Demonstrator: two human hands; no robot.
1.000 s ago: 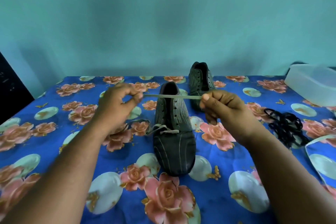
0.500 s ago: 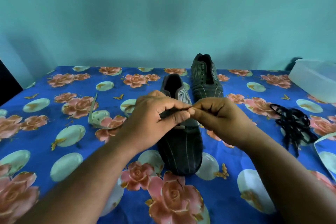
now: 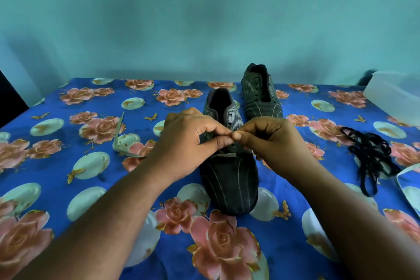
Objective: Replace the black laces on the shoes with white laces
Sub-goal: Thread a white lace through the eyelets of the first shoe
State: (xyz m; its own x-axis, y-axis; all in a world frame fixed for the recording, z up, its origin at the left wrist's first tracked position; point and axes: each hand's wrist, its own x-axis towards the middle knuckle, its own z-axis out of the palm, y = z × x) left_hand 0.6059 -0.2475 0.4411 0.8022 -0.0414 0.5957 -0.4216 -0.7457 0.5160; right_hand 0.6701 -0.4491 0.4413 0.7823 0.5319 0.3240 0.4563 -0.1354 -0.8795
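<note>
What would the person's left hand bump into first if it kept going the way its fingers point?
Most likely the right hand: the left hand points rightward, fingertips nearly touching it above the near shoe. Depth is hard to judge.

Dim, even, blue-tinted light with no glare. Soft shadows fall on the wall point(image 3: 204, 18) at 12 o'clock and beneath the near shoe point(image 3: 229, 175). Wide-angle distortion bows the tablecloth point(image 3: 68, 188) edges at 9 and 3 o'clock. Forearms at 6 o'clock are soft; the plastic box point(image 3: 393, 95) at 2 o'clock looks hazy.
</note>
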